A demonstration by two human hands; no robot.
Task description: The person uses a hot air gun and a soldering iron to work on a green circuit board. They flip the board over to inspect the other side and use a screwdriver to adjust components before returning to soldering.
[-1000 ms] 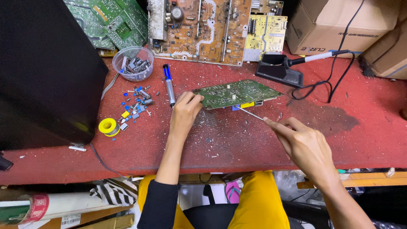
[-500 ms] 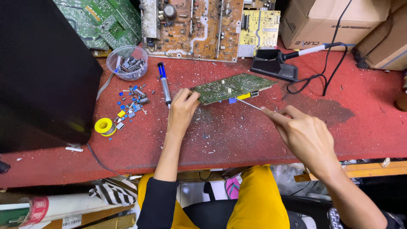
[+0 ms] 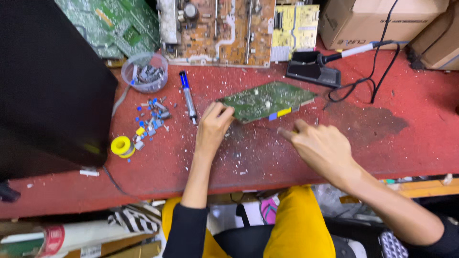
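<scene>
Left hand pinches the green circuit board's near-left corner, tilting it up off the red desk; right hand hovers nearby, fingers curled, grip hidden.

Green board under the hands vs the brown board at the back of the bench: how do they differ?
The green board is smaller and lies on the open red bench; the brown board is larger and sits at the back edge, partly cut off by the frame. The left hand grips the green board's near corner, with the right hand close by; nothing touches the brown board. The brown board carries bulky parts; the green one looks flatter. Both are bare circuit boards.
</scene>
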